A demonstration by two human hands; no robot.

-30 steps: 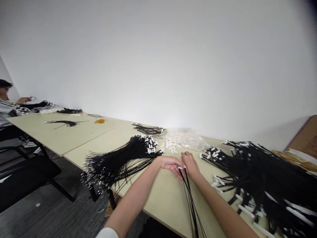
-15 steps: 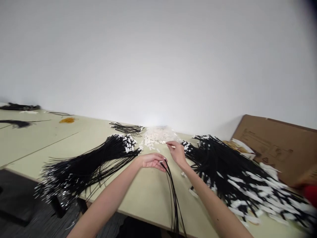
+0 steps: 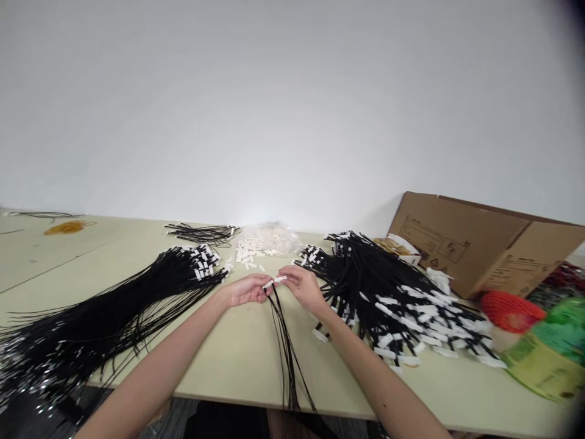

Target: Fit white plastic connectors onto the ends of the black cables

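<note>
My left hand is closed on the top ends of a few thin black cords that trail down over the table's near edge. My right hand pinches a small white clip right at the cord ends, fingertips of both hands nearly touching. A heap of loose white clips lies just beyond the hands. A big fan of black cords with white clips lies to the left. Another pile of clipped black cords lies to the right.
The pale green table runs left to a second one. A small bundle of cords lies at the back. A cardboard box lies on its side at right, with red mesh and a green packet. An orange item sits far left.
My view has swung right, so the box came into sight and the person at left left it. My right hand went to the clip heap and came back to the cord ends with a clip.
</note>
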